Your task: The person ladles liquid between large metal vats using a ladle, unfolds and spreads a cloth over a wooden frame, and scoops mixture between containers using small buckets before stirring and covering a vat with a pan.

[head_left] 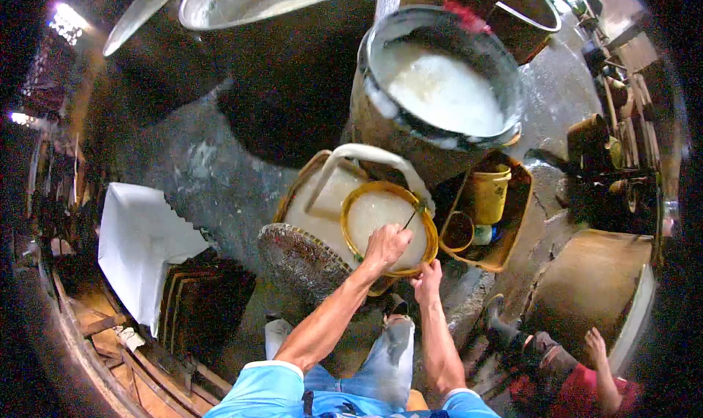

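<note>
A yellow bucket (433, 246) full of cloudy whitish liquid sits in front of me, at the near right of a tub (282, 211) holding similar liquid. My left hand (388, 248) is closed around the bucket's thin handle, above the liquid. Fingers of my right hand (427, 279) grip the bucket's near rim. A thick white curved bar or pipe (366, 152) arches over the tub behind the bucket. Against the tub's near left side leans a round woven basket (304, 263). The bucket's underside is hidden.
Beyond stands a large barrel (370, 99) of white, frothy liquid. A brown crate (521, 231) at right holds a smaller yellow bucket (491, 196). White sheet material (139, 231) covers a stack at left. Another person's hand (597, 345) and red clothing show at lower right, near a large box (586, 279).
</note>
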`<move>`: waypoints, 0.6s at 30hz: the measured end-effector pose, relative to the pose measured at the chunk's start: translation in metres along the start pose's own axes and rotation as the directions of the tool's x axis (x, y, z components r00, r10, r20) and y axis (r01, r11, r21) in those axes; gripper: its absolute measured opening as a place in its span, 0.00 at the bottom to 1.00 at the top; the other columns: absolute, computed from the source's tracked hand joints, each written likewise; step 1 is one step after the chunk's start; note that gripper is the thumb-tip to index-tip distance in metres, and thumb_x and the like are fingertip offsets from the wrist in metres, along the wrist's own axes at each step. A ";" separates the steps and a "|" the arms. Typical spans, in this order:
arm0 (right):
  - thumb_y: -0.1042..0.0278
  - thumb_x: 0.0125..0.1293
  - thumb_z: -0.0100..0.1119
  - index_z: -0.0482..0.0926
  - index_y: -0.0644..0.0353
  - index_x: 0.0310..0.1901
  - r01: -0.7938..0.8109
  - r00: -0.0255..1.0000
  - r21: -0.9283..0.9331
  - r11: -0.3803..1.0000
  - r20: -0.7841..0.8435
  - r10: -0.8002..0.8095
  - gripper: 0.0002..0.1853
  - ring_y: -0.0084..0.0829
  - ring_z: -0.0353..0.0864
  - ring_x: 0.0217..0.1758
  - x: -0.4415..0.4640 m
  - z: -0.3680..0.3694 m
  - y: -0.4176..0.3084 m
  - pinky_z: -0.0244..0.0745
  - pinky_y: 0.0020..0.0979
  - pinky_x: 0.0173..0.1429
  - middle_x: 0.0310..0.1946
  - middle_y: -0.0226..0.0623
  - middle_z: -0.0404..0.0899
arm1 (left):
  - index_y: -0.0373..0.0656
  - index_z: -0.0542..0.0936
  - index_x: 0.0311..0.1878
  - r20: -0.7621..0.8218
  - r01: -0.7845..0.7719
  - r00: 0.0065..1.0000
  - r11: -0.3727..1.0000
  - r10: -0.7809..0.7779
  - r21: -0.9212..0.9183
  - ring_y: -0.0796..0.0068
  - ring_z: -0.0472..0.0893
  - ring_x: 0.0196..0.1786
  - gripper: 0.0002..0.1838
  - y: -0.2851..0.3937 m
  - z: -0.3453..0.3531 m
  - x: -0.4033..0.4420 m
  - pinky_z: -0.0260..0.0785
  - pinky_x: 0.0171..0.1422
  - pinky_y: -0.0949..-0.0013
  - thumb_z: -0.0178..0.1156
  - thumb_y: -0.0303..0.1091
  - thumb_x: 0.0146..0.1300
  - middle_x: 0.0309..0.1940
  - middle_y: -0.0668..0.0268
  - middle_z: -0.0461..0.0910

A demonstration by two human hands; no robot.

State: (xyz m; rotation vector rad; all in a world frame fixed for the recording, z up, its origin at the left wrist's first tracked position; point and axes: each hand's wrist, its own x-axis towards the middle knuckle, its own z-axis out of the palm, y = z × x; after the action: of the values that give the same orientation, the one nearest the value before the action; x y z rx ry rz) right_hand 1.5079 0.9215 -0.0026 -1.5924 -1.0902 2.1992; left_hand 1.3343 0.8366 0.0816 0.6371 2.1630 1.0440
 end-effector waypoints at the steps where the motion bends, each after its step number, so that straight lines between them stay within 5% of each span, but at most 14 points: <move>1: 0.74 0.57 0.49 0.66 0.52 0.37 0.043 0.999 -0.002 0.999 -0.030 -0.043 0.07 0.19 0.68 0.20 -0.015 -0.002 -0.009 0.58 0.21 0.13 0.27 0.28 0.70 | 0.35 0.77 0.25 -0.021 -0.059 0.998 0.998 0.060 0.031 0.41 0.77 0.37 0.20 0.017 -0.003 -0.009 0.68 0.43 0.49 0.48 0.46 0.52 0.29 0.41 0.77; 2: 0.74 0.56 0.51 0.67 0.53 0.38 0.066 0.998 0.042 0.997 -0.024 -0.065 0.08 0.20 0.68 0.22 -0.032 -0.003 -0.021 0.61 0.23 0.16 0.27 0.28 0.71 | 0.35 0.77 0.25 -0.045 -0.120 0.991 0.991 0.123 0.064 0.41 0.77 0.37 0.20 0.035 -0.007 -0.015 0.67 0.44 0.49 0.48 0.46 0.52 0.29 0.41 0.77; 3: 0.74 0.56 0.52 0.67 0.54 0.38 0.088 0.996 0.083 0.993 -0.018 -0.087 0.09 0.21 0.69 0.23 -0.051 -0.001 -0.037 0.63 0.25 0.19 0.27 0.28 0.71 | 0.43 0.77 0.28 -0.009 -0.173 0.984 0.958 0.180 0.227 0.52 0.78 0.32 0.12 0.059 -0.017 -0.021 0.70 0.38 0.52 0.49 0.40 0.56 0.27 0.54 0.77; 7: 0.70 0.55 0.57 0.68 0.55 0.38 0.165 0.985 0.254 0.953 -0.002 -0.170 0.10 0.24 0.72 0.26 -0.122 0.003 -0.091 0.71 0.29 0.23 0.26 0.28 0.72 | 0.35 0.76 0.24 0.045 -0.038 0.998 0.994 0.043 -0.103 0.45 0.79 0.33 0.20 0.185 -0.079 -0.056 0.68 0.41 0.51 0.52 0.47 0.50 0.25 0.44 0.77; 10: 0.66 0.54 0.58 0.69 0.55 0.36 0.279 0.959 0.327 0.903 -0.038 -0.282 0.10 0.30 0.76 0.30 -0.192 0.030 -0.155 0.79 0.34 0.32 0.32 0.32 0.74 | 0.35 0.77 0.24 0.033 -0.173 0.983 0.976 0.179 -0.133 0.47 0.79 0.33 0.20 0.250 -0.113 -0.071 0.69 0.40 0.52 0.53 0.47 0.49 0.24 0.45 0.78; 12: 0.63 0.56 0.56 0.69 0.55 0.35 0.166 0.977 0.423 0.891 0.053 -0.207 0.09 0.31 0.77 0.35 -0.202 0.020 -0.183 0.78 0.35 0.39 0.34 0.32 0.75 | 0.35 0.79 0.26 0.008 -0.270 0.962 0.952 0.274 -0.147 0.48 0.80 0.32 0.20 0.280 -0.125 -0.070 0.70 0.40 0.54 0.54 0.47 0.48 0.24 0.45 0.78; 14: 0.58 0.57 0.54 0.72 0.55 0.38 0.336 0.914 0.439 0.833 0.062 -0.401 0.12 0.31 0.76 0.44 -0.221 0.033 -0.216 0.73 0.37 0.50 0.38 0.32 0.76 | 0.35 0.80 0.27 -0.014 -0.349 0.936 0.924 0.351 -0.157 0.49 0.80 0.32 0.20 0.311 -0.142 -0.072 0.70 0.41 0.54 0.54 0.47 0.47 0.24 0.46 0.78; 18: 0.54 0.56 0.55 0.74 0.54 0.37 0.416 0.889 0.419 0.807 -0.002 -0.457 0.13 0.31 0.76 0.40 -0.248 0.067 -0.296 0.75 0.42 0.47 0.39 0.33 0.76 | 0.37 0.79 0.31 -0.029 -0.458 0.886 0.864 0.463 -0.206 0.58 0.79 0.31 0.17 0.342 -0.160 -0.050 0.69 0.38 0.58 0.54 0.44 0.48 0.25 0.53 0.79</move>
State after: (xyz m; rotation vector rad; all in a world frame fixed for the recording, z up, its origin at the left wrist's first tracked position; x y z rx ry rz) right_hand 1.4741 0.9603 0.3859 -0.9475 -0.8359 2.0245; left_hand 1.3015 0.9173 0.4525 1.0927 1.8856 1.4812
